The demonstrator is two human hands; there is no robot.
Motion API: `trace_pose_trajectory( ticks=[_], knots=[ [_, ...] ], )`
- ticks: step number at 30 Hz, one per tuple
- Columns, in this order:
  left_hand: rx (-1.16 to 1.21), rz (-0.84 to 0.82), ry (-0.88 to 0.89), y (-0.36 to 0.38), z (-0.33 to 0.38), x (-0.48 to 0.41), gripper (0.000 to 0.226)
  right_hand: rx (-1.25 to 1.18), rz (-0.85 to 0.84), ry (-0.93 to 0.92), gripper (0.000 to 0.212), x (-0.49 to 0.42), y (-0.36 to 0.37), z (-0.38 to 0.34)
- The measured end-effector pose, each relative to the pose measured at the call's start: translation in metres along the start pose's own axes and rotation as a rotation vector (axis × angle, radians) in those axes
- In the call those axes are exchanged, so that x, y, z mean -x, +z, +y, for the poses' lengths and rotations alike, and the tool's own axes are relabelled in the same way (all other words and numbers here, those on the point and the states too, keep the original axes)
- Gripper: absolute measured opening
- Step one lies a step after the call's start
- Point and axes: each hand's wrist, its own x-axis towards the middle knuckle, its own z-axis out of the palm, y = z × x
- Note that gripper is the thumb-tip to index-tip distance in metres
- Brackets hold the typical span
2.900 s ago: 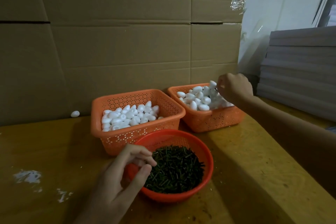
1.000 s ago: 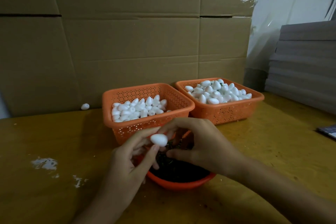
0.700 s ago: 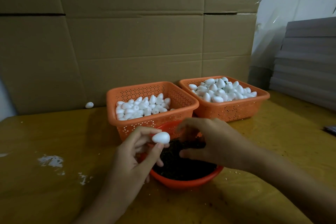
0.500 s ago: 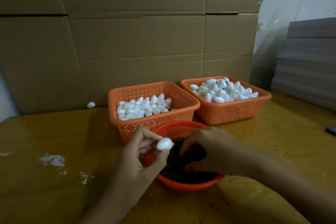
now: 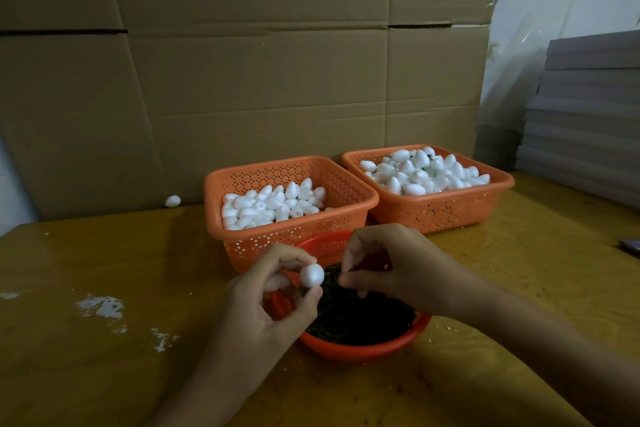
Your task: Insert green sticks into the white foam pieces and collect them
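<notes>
The left hand (image 5: 270, 305) pinches one white foam piece (image 5: 311, 274) between thumb and fingers, over the round orange bowl (image 5: 363, 352). The right hand (image 5: 401, 270) has its fingertips pinched close just beside that piece; whether they grip a stick I cannot tell. Both hands partly hide the bowl's heap of green sticks (image 5: 360, 319). Behind stand two orange baskets of foam pieces, the left basket (image 5: 287, 243) and the right basket (image 5: 436, 211). One loose foam piece (image 5: 172, 201) lies by the cardboard wall (image 5: 259, 80).

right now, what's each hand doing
left hand: pinches a white foam piece
right hand: fingertips pinched together; whether they hold anything cannot be told
</notes>
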Motion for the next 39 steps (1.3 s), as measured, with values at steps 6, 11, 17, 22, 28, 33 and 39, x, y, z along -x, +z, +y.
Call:
trace_pose_trajectory(
  ticks=[6,11,17,22,28,33,39],
  knots=[
    [-0.03,-0.002,0.022,-0.001,-0.002,0.0,0.026,-0.247,0.011,0.058,0.019,-0.001,-0.001,-0.002],
    [-0.054,0.015,0.028,-0.001,-0.003,0.0,0.027,-0.386,0.012,0.096,0.03,-0.001,-0.004,-0.001],
    [-0.092,0.028,0.054,0.0,-0.005,-0.001,0.026,-0.423,-0.023,0.117,0.03,0.001,-0.009,-0.001],
    [-0.082,0.024,0.026,0.0,-0.006,0.0,0.026,-0.386,-0.086,0.122,0.025,0.001,-0.011,-0.001],
    [-0.044,0.03,0.02,0.003,-0.001,-0.001,0.024,-0.254,-0.133,0.09,0.019,0.0,-0.009,0.002],
    [-0.045,0.024,0.03,0.002,0.001,-0.001,0.025,-0.164,-0.155,0.057,0.011,-0.001,-0.005,0.001],
    [-0.079,0.03,0.071,0.004,0.0,0.0,0.016,-0.219,-0.112,0.032,0.008,0.0,-0.008,-0.001]
  ],
)
